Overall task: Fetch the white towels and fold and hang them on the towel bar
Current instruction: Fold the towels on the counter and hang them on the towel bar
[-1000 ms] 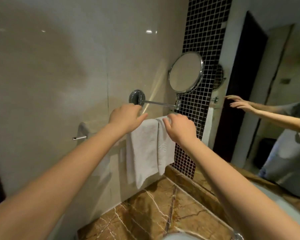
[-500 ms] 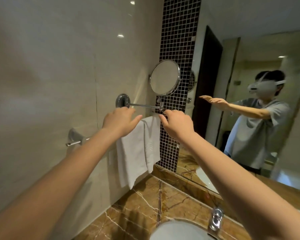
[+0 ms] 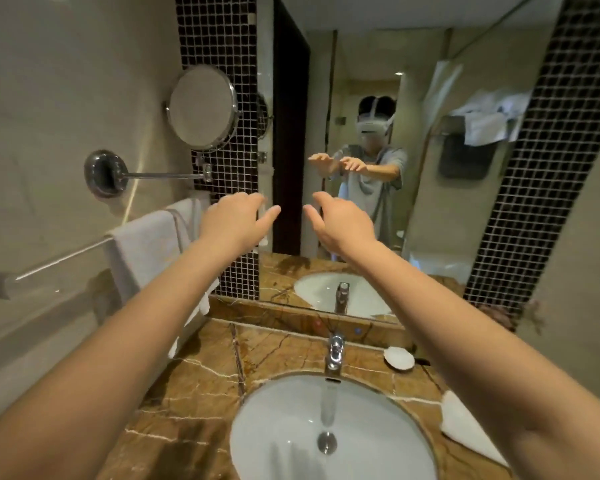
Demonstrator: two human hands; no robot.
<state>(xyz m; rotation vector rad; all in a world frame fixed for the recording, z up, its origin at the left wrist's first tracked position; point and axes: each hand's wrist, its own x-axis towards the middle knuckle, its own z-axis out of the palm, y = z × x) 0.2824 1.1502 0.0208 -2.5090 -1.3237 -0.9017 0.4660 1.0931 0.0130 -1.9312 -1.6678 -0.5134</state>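
Left hand (image 3: 234, 223) and right hand (image 3: 343, 226) both open, empty; folded white cloth towel (image 3: 465, 424) on brown marble counter (image 3: 205, 393) lies below-right of right hand, nearer that arm.

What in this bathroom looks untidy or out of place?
In the mirror reflection, crumpled white cloths lie heaped on a high rack, unlike the folded towels hanging straight on the towel bar.
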